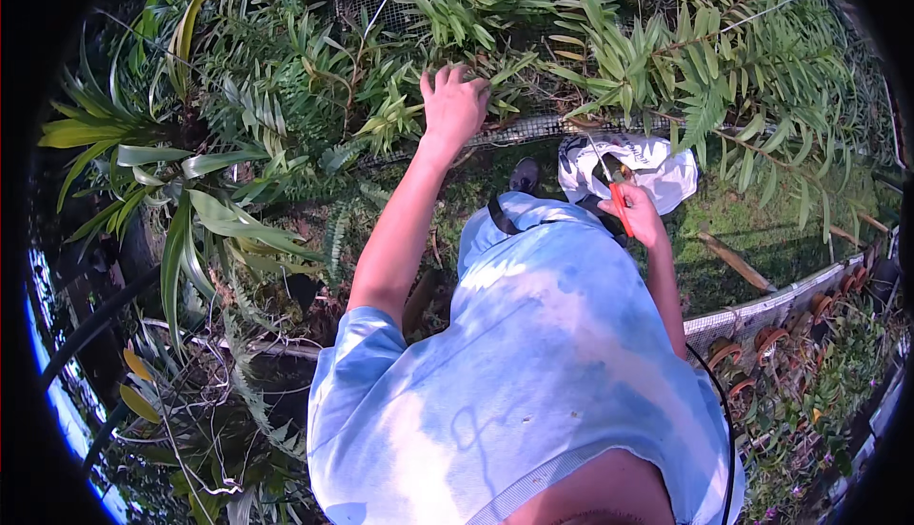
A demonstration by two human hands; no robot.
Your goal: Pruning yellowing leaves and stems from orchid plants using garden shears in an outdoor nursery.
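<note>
My left hand (457, 107) reaches forward over leafy potted-type plants (393, 121) at the edge of a wire mesh bench (514, 131). Its fingertips are bent down among the leaves, and whether they pinch a stem is hidden. In my right hand (643, 214) is a red-handled cutting tool (620, 204), its narrow metal blade pointing away from me. Just beyond that hand a white plastic bag (675, 175) with printing hangs or stands with its mouth open. Some plant scraps (623, 170) show inside the bag.
Long leafy stems (771, 143) arch over the bench's right side. A broad-leaved plant (189, 168) spreads at the left. Grassy ground (721, 221) with a wooden post (735, 261) lies to the right, bordered by another mesh bench (771, 311) with clay pots (770, 341).
</note>
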